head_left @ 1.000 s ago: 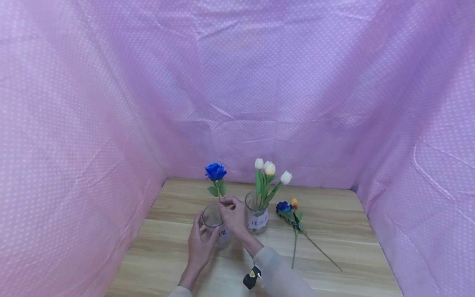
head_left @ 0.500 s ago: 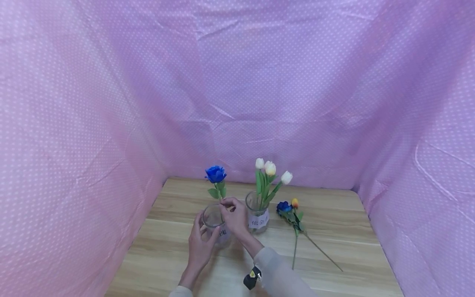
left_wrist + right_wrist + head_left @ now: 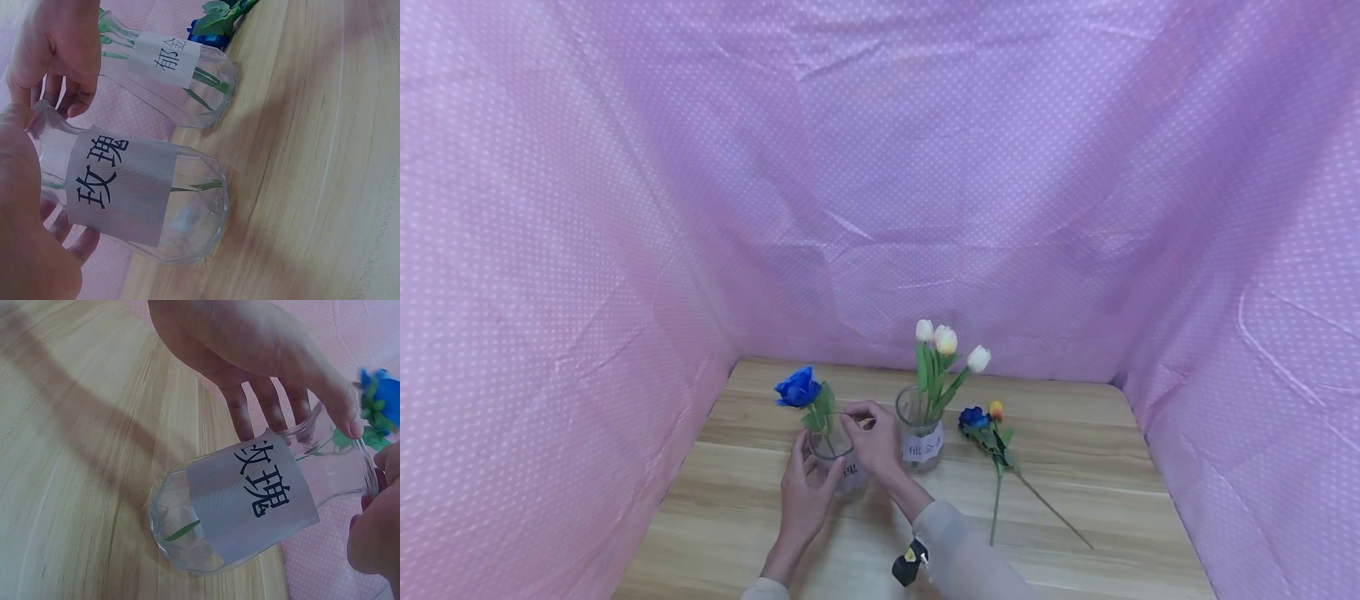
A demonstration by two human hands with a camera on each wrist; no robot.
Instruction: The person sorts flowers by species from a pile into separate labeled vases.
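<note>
My left hand grips a clear glass vase, thumb and fingers round its sides. The vase wears a paper label with dark characters. A blue rose leans left over the rim, its stem running down inside the glass. At the right side of the rim is my right hand, its thumb and forefinger slightly parted, the other fingers loosely bent. The rose's stem stands apart from those fingertips in the head view.
A second labelled vase with several white tulips stands to the right. Beyond it, a dark blue rose and an orange-yellow tulip lie on the wooden table. Pink dotted cloth surrounds the table.
The upright blue rose sank slightly, then tipped left against the rim as the right fingers let go of its stem. Both hands keep nearly the same place.
</note>
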